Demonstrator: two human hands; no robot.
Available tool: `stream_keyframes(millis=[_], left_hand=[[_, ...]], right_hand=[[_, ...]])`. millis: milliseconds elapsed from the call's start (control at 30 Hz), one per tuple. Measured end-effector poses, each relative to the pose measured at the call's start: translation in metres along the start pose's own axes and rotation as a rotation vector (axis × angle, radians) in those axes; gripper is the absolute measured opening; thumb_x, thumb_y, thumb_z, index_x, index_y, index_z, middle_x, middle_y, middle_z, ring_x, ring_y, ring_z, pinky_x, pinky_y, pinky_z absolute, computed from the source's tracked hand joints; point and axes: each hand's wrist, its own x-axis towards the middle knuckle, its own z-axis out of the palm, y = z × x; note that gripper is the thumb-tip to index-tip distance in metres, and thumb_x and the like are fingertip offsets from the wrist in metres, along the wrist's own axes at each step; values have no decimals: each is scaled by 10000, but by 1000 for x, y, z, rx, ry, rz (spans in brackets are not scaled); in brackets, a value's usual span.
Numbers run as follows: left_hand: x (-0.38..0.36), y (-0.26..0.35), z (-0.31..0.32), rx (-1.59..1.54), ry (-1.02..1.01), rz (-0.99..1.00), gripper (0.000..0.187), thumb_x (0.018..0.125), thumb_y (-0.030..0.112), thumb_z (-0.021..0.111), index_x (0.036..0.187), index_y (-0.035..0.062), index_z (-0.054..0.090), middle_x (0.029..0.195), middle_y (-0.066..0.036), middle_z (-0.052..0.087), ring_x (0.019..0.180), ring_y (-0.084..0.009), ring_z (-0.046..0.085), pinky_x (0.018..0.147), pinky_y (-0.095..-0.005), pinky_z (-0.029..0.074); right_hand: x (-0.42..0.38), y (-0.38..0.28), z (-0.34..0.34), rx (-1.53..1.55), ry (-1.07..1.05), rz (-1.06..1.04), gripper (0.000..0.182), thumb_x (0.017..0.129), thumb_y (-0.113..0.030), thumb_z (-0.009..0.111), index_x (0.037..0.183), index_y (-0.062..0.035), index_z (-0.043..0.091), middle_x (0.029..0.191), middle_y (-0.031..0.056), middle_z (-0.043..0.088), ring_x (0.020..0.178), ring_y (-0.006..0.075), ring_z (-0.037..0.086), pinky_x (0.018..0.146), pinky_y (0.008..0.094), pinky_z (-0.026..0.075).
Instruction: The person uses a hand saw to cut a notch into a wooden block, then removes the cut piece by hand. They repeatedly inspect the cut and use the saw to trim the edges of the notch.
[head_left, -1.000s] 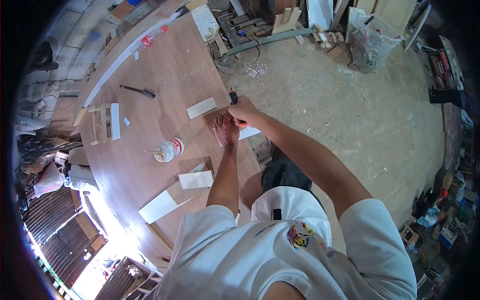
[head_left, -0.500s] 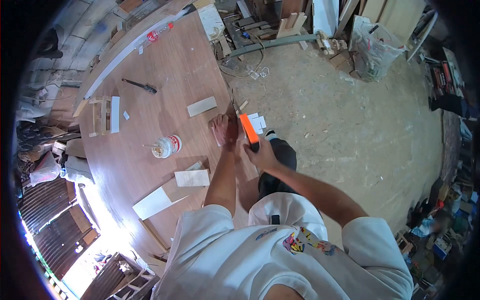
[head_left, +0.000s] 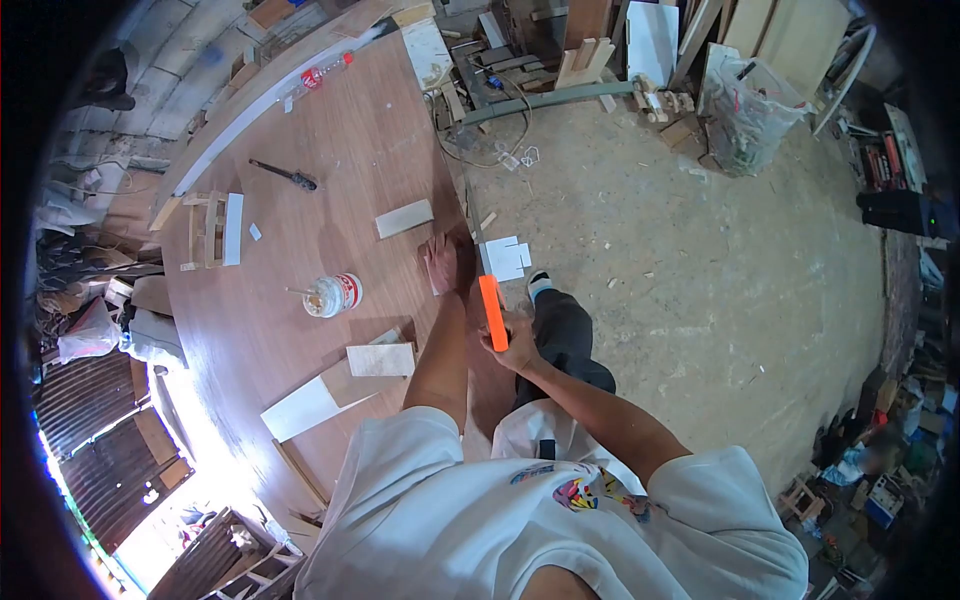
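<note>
My left hand [head_left: 444, 264] presses down at the table's right edge, its fingers bent over a small piece of wood that is mostly hidden beneath it. Just right of that edge, my right hand [head_left: 514, 343] is closed round the handle of an orange-handled saw [head_left: 492, 312]. The saw's thin blade is hard to make out. A pale wooden block [head_left: 404, 218] lies beyond my left hand. To its left stands a jar [head_left: 333, 295] with a red-and-white label and a stick in it. Nearer to me a light block [head_left: 381, 359] rests over other boards.
The brown table [head_left: 340, 180] holds a dark-handled tool [head_left: 284, 175], a plastic bottle [head_left: 327, 71] and a small wooden frame [head_left: 212, 231]. White notched pieces [head_left: 505, 258] lie below its right edge. A bag of scraps [head_left: 752, 120] and leaning boards stand at the back.
My right hand has drawn the saw back toward my body, and its handle has turned more upright in view. My left hand stays at the table edge.
</note>
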Motion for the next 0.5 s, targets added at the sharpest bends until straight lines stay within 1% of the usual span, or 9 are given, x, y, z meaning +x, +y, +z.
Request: stream_keyframes(millis=[67,100,167,267,333,367,433,467,500], left_hand=[[9,17,-33,-223,-162,-143,97,800,125,535,882,93,575,905,-71,546,957,-264,525,852,-390,426],[7,15,-29,-225,-160,-142,97,800,125,535,882,93,575,905,-71,546,957,-264,525,852,-390,426],[4,9,-22,-195,-62,-73,106,788,138,552,882,96,574,908,-87,548,940,-279,524,851,-391,422],[1,9,-9,-164,76,-50,76,783,129,550,848,93,564,914,-93,547,913,-282,521,844,-392,418],[1,6,-5,-182,57,-61,71,780,141,557,821,85,566,896,-94,550,896,-282,524,840,-391,415],[3,5,-3,-194,44,-64,79,776,153,564,794,76,568,878,-95,553,878,-282,526,836,-389,412],[8,11,-19,-215,40,-76,87,775,163,572,770,77,573,853,-92,556,871,-278,532,831,-388,412],[12,15,-29,-235,33,-84,100,774,174,581,745,78,578,829,-90,559,864,-275,538,825,-387,413],[12,17,-29,-237,31,-83,100,774,174,581,745,78,578,829,-90,559,864,-275,538,825,-387,413]], right_hand=[[-2,-1,-2,-64,-58,-53,137,657,-50,710,718,-25,590,703,106,600,648,272,620,593,343,482],[-4,-2,-3,-87,-107,-77,137,658,-54,712,709,-23,589,696,104,600,647,266,622,590,340,482],[-2,-1,0,-109,-157,-103,138,659,-59,715,701,-22,588,689,102,601,647,260,624,587,337,481],[-3,-3,-1,-11,-38,4,118,708,-68,705,696,-23,596,664,86,610,623,221,635,564,312,474],[2,-9,-9,190,-28,258,147,780,-1,648,693,-4,530,646,55,559,583,193,614,545,287,498],[8,-12,-12,186,-30,256,147,780,-1,648,693,-4,530,646,55,559,583,193,614,545,287,498],[26,-31,-19,311,24,546,218,813,-82,667,644,-2,554,584,49,580,541,131,602,461,275,458],[36,-41,-22,405,44,578,155,836,-89,647,774,8,543,591,30,530,479,118,545,426,276,448],[49,-60,-26,405,46,579,155,836,-89,647,774,8,543,591,30,530,479,118,545,426,276,448]])
